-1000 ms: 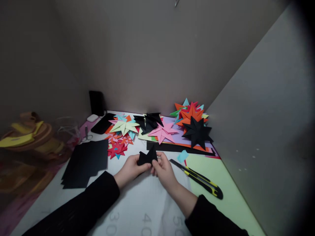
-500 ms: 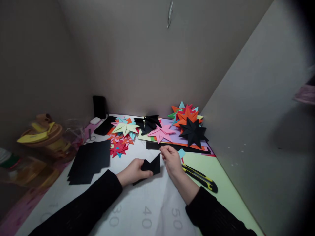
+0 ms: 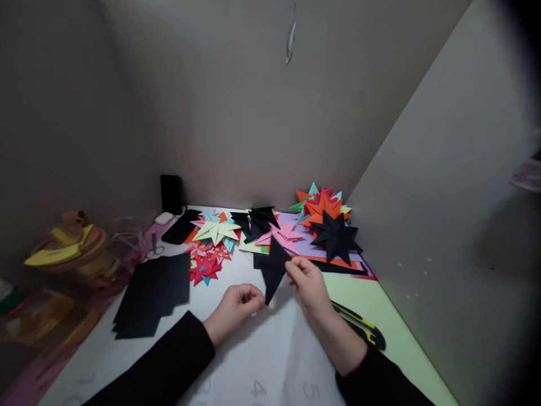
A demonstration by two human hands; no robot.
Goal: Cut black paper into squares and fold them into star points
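A piece of folded black paper (image 3: 274, 269) with pointed ends is held up over the white table between my two hands. My right hand (image 3: 311, 286) pinches its right edge between thumb and fingers. At the lower tip of the paper, the fingers of my left hand (image 3: 240, 307) are closed, thumb against forefinger. To the left lies a stack of black paper sheets (image 3: 154, 293). A yellow and black utility knife (image 3: 363, 327) lies beside my right wrist, partly covered by it.
Behind my hands lie folded paper stars, including a black star (image 3: 335, 237), a pink star (image 3: 284, 234) and a pale yellow star (image 3: 216, 231). Scissors (image 3: 156, 247), a black phone (image 3: 181, 226) and a white case (image 3: 164, 218) are at the back left. Grey walls (image 3: 253, 113) enclose the table.
My left hand has moved from the paper's body to its lower tip. My right hand now grips the right edge, and the paper has been turned upright. The view has tilted slightly up.
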